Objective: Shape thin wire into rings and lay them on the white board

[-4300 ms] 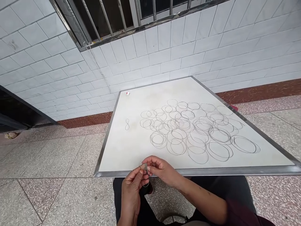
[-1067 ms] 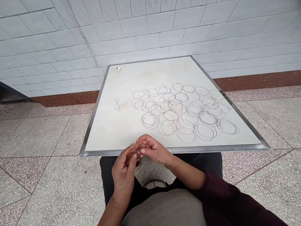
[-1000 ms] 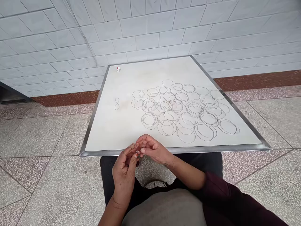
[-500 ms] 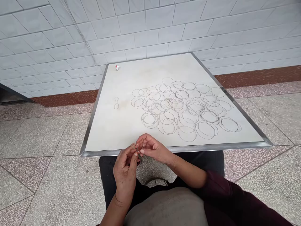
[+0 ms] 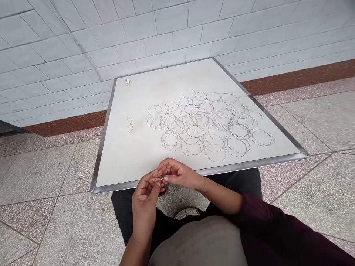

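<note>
The left hand (image 5: 143,195) and right hand (image 5: 180,174) pinch a bent wire (image 5: 163,174) above a white board's metal edge (image 5: 249,163).

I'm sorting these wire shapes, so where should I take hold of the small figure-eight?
Pinch the small wire figure-eight at its waist, where its two loops cross, coming down from above on its left. It lies flat on the white board, so the crossing gives one compact spot to grip, and the wire rings lie off to its right, away from your fingers.

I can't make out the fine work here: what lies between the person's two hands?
A thin bent wire lies between the left hand and right hand, pinched by the fingers, as the head view shows.
</note>
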Tool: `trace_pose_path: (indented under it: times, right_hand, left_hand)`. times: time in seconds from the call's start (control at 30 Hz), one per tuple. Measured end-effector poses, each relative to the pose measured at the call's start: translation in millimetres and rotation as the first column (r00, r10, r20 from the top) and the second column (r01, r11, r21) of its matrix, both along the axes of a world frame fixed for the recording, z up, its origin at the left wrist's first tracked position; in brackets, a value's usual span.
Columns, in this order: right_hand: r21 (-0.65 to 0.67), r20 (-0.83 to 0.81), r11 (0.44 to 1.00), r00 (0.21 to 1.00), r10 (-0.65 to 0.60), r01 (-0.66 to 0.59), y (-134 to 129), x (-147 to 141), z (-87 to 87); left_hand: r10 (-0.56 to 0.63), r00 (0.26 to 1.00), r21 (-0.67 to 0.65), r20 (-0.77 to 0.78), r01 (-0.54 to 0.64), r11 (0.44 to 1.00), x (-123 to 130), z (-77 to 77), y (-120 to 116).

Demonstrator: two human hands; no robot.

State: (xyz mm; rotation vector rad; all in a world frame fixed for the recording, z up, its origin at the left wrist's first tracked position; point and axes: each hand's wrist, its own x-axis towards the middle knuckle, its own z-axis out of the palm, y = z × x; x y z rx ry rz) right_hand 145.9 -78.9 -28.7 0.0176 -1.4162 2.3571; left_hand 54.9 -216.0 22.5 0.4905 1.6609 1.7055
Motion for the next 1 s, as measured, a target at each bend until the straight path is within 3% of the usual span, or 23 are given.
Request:
trace_pose_path:
  times: [0.2,0.33,0.63,1.0]
  right_hand:
    - [0.017,0.039,0.998,0.998,0.055,-0.056,5,3,2.0]
    - [0.044,0.051,0.993,0.993,0.103,-0.105,8,3,0.2]
    - [0.093,0.095,0.987,0.988,0.124,-0.133,16,3,1.7]
    - [0.069,0.108,0.984,0.981,0.159,-0.167,19,6,-0.1]
  left_hand:
    - [0.020,0.983,-0.040,0.184,-0.013,0.999,-5,4.4,4]
    - [-0.026,0.965,-0.064,0.261,0.044,0.997,-11,2.7,6]
    - [-0.045,0.953,-0.094,0.299,0.076,0.993,-13,-0.1,7]
    - [-0.044,0.929,-0.032,0.367,0.060,0.998,-14,2.9,3]
